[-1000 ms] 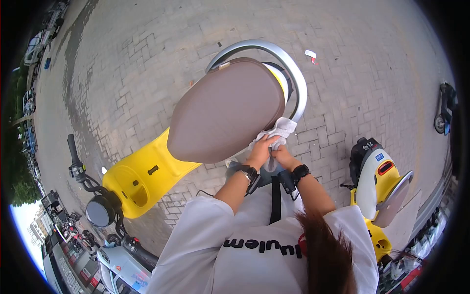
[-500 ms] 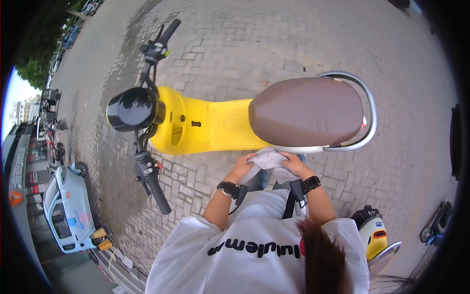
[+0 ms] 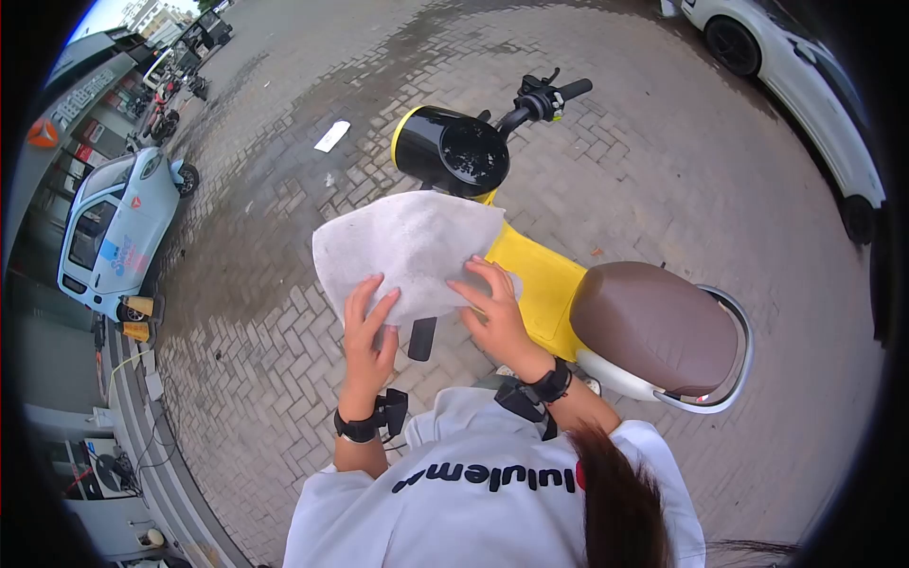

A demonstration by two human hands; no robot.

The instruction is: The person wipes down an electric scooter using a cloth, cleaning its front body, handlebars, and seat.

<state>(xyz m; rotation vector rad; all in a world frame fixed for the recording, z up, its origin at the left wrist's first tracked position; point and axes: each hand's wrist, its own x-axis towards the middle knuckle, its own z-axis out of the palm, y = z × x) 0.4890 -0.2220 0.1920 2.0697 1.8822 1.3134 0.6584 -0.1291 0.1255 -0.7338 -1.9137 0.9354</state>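
Note:
A pale cloth (image 3: 402, 246) is spread out in front of me, held up between both hands. My left hand (image 3: 369, 331) grips its lower left part, fingers spread over the fabric. At the lower right, my right hand (image 3: 492, 308) holds the cloth too, fingers bent on it. Behind the cloth stands a yellow scooter (image 3: 535, 284) with a brown seat (image 3: 658, 327) at the right and a black round headlamp housing (image 3: 454, 151). The cloth hides part of the handlebar; one black grip (image 3: 573, 90) shows beyond it.
A light blue small vehicle (image 3: 123, 232) stands at the left by a kerb (image 3: 175, 473). A white car (image 3: 795, 85) is at the upper right. A white piece of litter (image 3: 331, 136) lies on the paving (image 3: 256, 379).
The cloth, bunched at the seat's edge and then folded between my hands, is now spread open. My hands have moved left and up, toward the front of the scooter.

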